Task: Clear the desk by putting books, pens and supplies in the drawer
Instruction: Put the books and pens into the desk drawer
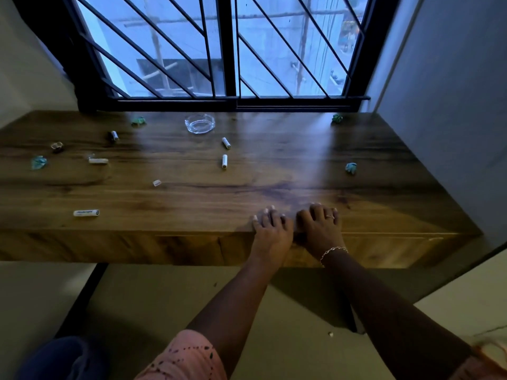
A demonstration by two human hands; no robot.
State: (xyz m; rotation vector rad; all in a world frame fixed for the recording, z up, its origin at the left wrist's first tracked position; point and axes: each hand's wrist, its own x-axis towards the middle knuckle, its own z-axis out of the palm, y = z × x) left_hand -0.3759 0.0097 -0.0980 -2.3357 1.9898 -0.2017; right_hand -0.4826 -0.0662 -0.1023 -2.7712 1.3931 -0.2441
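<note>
At the desk's (274,182) front edge, left hand (271,226) and right hand (319,226) rest side by side, fingers loose, gripping nothing. Just below them, the drawer (189,248) sits closed. Beyond the left hand lies a white tube (224,161); farther off, an ashtray (199,123).

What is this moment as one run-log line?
left hand: on desk edge | right hand: on desk edge | drawer: closed | white tubes: uncleared

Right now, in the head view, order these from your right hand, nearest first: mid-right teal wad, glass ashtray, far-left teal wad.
1. Mid-right teal wad: just beyond the right hand, slightly right.
2. Glass ashtray: back centre.
3. Far-left teal wad: left end, mid-depth.
</note>
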